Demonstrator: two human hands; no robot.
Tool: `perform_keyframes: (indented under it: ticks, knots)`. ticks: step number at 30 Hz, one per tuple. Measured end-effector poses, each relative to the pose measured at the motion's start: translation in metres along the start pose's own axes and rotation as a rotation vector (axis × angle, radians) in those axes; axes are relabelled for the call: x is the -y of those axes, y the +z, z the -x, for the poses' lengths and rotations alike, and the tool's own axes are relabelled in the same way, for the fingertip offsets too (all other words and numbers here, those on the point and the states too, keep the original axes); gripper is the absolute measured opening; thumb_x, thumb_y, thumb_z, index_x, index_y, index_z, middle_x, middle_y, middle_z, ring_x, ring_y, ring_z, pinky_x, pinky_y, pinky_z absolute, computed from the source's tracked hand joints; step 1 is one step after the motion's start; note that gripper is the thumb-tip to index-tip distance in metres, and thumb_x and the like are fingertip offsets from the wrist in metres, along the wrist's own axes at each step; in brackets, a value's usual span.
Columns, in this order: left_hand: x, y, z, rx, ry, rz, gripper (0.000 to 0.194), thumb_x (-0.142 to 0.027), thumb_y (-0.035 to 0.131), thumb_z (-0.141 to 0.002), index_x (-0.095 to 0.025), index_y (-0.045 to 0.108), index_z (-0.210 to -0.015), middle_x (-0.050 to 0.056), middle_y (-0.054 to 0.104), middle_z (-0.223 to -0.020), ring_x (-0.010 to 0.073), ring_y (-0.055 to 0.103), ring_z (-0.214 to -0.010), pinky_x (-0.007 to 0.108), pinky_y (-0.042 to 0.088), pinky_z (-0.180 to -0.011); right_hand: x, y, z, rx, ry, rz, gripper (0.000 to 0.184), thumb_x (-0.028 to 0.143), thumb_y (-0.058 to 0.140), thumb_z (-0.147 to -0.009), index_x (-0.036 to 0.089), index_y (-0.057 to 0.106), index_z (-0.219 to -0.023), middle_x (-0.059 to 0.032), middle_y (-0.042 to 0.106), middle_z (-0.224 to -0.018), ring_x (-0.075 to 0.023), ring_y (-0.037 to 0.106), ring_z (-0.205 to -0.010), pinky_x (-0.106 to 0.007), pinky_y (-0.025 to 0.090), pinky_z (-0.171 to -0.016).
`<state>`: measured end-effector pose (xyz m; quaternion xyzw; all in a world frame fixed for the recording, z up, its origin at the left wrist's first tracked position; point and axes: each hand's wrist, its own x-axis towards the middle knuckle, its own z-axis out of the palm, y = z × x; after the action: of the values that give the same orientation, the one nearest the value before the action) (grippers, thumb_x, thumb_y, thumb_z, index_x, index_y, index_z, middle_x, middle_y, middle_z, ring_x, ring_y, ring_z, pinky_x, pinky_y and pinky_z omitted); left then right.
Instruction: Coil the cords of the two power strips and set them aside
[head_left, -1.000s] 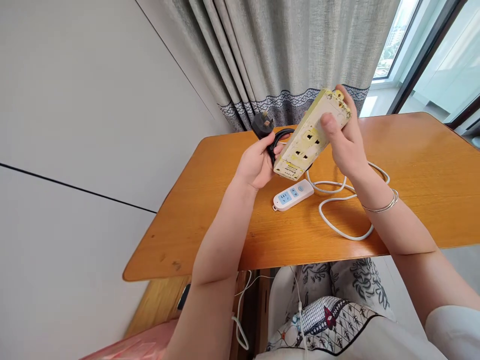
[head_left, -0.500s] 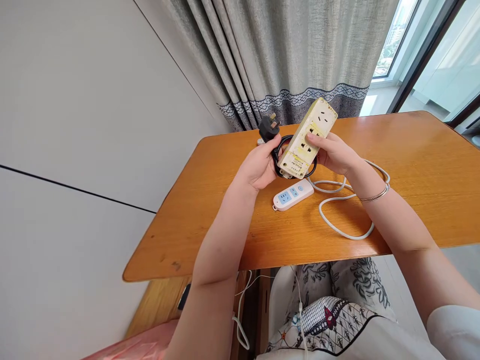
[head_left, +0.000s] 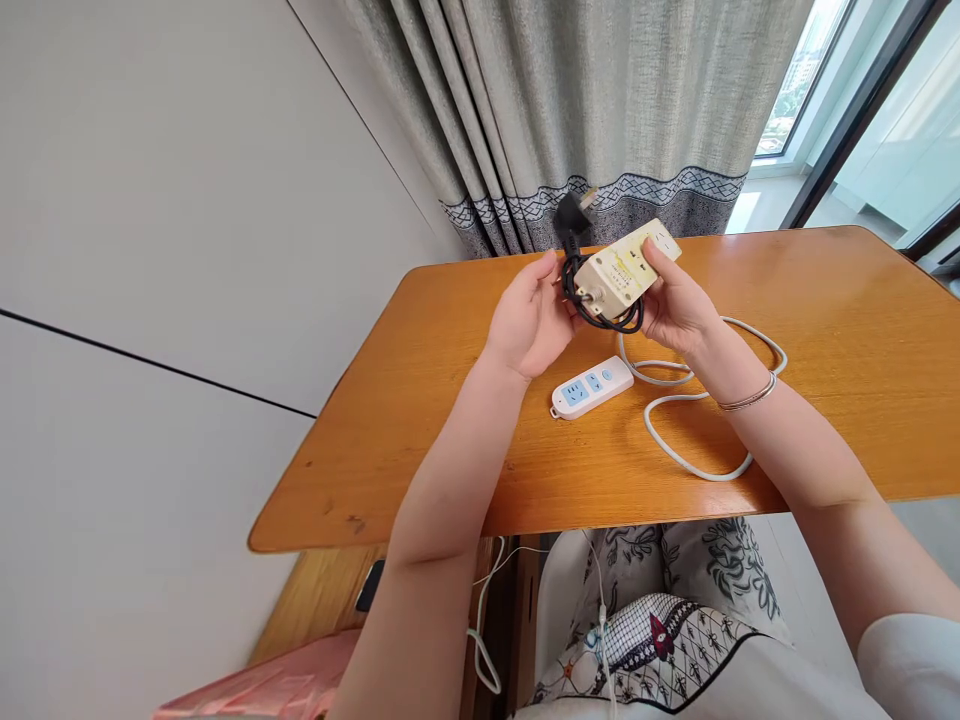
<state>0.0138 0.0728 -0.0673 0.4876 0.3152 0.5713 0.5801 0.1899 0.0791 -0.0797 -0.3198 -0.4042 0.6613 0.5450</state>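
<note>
A yellowed white power strip [head_left: 626,265] is held up over the table, tilted, its cord end toward me. My right hand [head_left: 679,310] grips its right side, thumb on the socket face and fingers underneath. Its black cord [head_left: 611,322] hangs coiled around the near end. The black plug [head_left: 571,215], slightly blurred, sticks up at the coil's upper left. Beside the coil is my left hand [head_left: 532,315], palm up and thumb apart; its fingertips go partly behind the cord, and whether they touch it I cannot tell. Below lies a smaller white power strip [head_left: 592,387] with blue sockets.
A white cord [head_left: 697,470] loops over the right of the wooden table [head_left: 390,430]. Behind the table hangs a grey curtain [head_left: 622,100], with a window at the right. A pale wall [head_left: 150,200] is on the left. Under the table edge hang white cables [head_left: 484,650].
The right hand slid down the yellowed power strip, which then tipped to show its cord end. The left thumb let go of the plug, which moved up and right. The white strip stayed put.
</note>
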Motion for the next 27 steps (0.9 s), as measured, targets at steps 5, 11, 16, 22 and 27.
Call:
perform_keyframes:
  ticks: [5,11,16,22,27]
  knots:
    - [-0.008,0.012,0.013,0.041,-0.098,0.051,0.023,-0.038,0.056,-0.095,-0.022,0.070,-0.102,0.006,0.077,-0.100,0.0252,0.075,-0.106,0.039,0.061,-0.092,0.006,-0.005,-0.002,-0.011,-0.011,0.007,0.056,0.064,0.063,-0.091,0.021,0.065,-0.126,-0.0104,0.079,-0.106,-0.0300,0.073,-0.116,-0.048,0.066,-0.090]
    - [-0.009,0.020,0.023,0.102,-0.015,0.021,0.036,-0.034,0.072,-0.082,-0.022,0.069,-0.116,0.007,0.077,-0.115,0.0272,0.070,-0.121,0.042,0.053,-0.106,0.009,-0.003,0.001,0.023,-0.035,0.055,0.061,0.069,0.060,-0.090,0.021,0.064,-0.126,-0.0114,0.077,-0.112,-0.0299,0.071,-0.118,-0.046,0.066,-0.088]
    - [-0.001,0.020,0.020,0.031,-0.032,0.053,0.031,-0.049,0.068,-0.092,-0.024,0.067,-0.110,0.007,0.076,-0.109,0.0265,0.071,-0.118,0.042,0.055,-0.103,0.011,0.000,0.004,0.016,-0.091,0.100,0.067,0.073,0.058,-0.088,0.024,0.060,-0.135,-0.0105,0.076,-0.115,-0.0305,0.069,-0.123,-0.048,0.066,-0.089]
    - [0.009,0.017,0.014,0.058,-0.020,0.057,0.034,-0.055,0.068,-0.092,-0.023,0.065,-0.105,0.006,0.074,-0.107,0.0270,0.070,-0.118,0.042,0.056,-0.101,0.008,0.000,0.003,-0.037,-0.163,0.084,0.070,0.073,0.057,-0.088,0.026,0.057,-0.140,-0.0102,0.075,-0.121,-0.0307,0.065,-0.130,-0.049,0.064,-0.094]
    - [0.021,0.019,0.017,0.121,0.172,-0.081,0.067,-0.041,0.097,-0.062,-0.026,0.060,-0.116,0.007,0.068,-0.127,0.0313,0.057,-0.137,0.042,0.045,-0.114,0.004,-0.003,0.000,-0.052,-0.193,0.086,0.069,0.073,0.054,-0.089,0.027,0.056,-0.140,-0.0095,0.073,-0.127,-0.0302,0.063,-0.132,-0.049,0.063,-0.096]
